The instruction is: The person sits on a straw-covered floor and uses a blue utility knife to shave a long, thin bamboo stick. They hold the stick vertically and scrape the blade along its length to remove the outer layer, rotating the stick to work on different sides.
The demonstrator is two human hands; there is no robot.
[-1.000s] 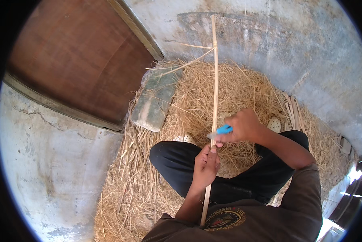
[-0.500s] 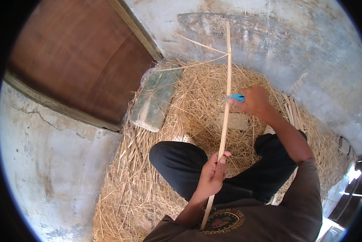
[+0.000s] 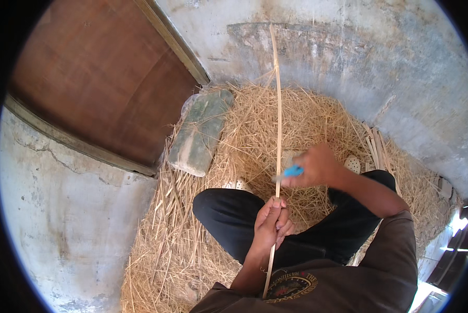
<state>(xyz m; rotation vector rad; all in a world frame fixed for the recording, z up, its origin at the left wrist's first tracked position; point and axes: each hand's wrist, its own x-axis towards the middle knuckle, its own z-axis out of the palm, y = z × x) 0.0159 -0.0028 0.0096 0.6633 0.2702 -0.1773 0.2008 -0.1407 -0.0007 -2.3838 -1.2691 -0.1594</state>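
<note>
A long, thin pale wooden strip (image 3: pixel 279 115) runs from my shirt up toward the wall, its far end bent slightly left. My left hand (image 3: pixel 272 221) is wrapped round its lower part, between my knees. Just above that, my right hand (image 3: pixel 313 166) grips a knife by its blue handle (image 3: pixel 293 171). The blade is blurred by motion and reaches across the strip a short way above my left fingers. Near the strip's upper part a thin, faint shaving (image 3: pixel 268 74) hangs off to the left.
Straw-like shavings (image 3: pixel 249 125) cover the floor around my crossed legs. A greenish stone slab (image 3: pixel 201 130) lies ahead to the left, beside a brown door panel (image 3: pixel 103 73). Several loose strips (image 3: pixel 376 146) lean at the right by the stained wall (image 3: pixel 411 78).
My right hand with the knife has moved down the strip toward my left hand. The strip's far end has shifted left, and the long side shavings no longer stick out as before.
</note>
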